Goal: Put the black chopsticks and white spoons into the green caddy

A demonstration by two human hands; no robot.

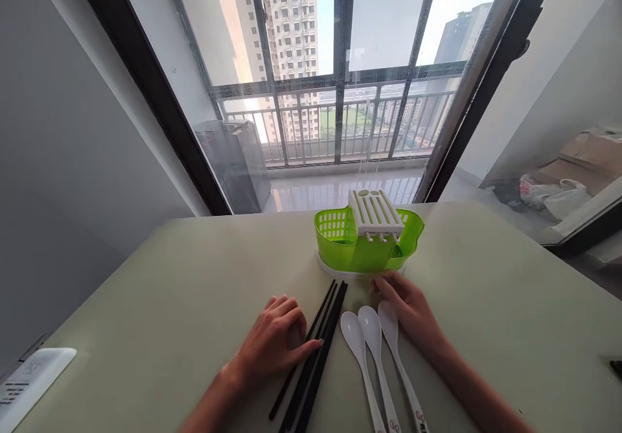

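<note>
Chopsticks [318, 368] beneath thumb of your left hand [279, 334], fingers loose; likely light, stiff: grip mid-shaft. Right hand [407, 300]: grasp unclear.

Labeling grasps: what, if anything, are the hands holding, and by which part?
No clear hold. Left hand: thumb across the chopsticks, around mid-length, grip unclear. Right hand: close to the basket, contact unclear.
</note>
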